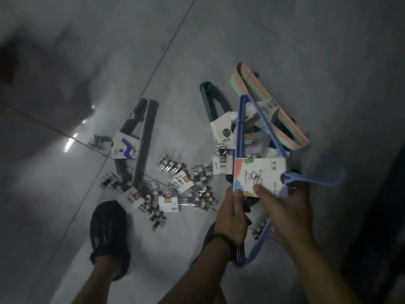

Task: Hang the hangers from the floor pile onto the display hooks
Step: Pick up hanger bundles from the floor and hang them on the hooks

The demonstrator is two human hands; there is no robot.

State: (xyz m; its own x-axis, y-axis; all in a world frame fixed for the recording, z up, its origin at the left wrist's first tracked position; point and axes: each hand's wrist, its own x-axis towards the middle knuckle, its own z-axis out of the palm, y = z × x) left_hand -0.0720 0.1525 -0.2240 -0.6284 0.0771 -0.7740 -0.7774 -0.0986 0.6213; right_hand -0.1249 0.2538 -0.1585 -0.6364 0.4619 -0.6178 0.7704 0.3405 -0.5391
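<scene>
A bundle of blue hangers (241, 128) with a white paper label (259, 176) is held above the floor. My left hand (233, 218) grips the label's lower left corner and the bundle. My right hand (285, 207) pinches the label's lower edge, thumb on top, by the blue hooks (317, 179). On the floor lie a dark grey hanger bundle (143, 132), a dark green bundle (211, 99), a pink and green bundle (258, 93), and several packs of small clip hangers (173, 187). No display hooks are in view.
The floor is grey tile (109, 51) with dark grout lines. My feet in black shoes, the left shoe (108, 231) plainly seen, stand just below the pile. A dark strip (379, 216) runs along the right edge.
</scene>
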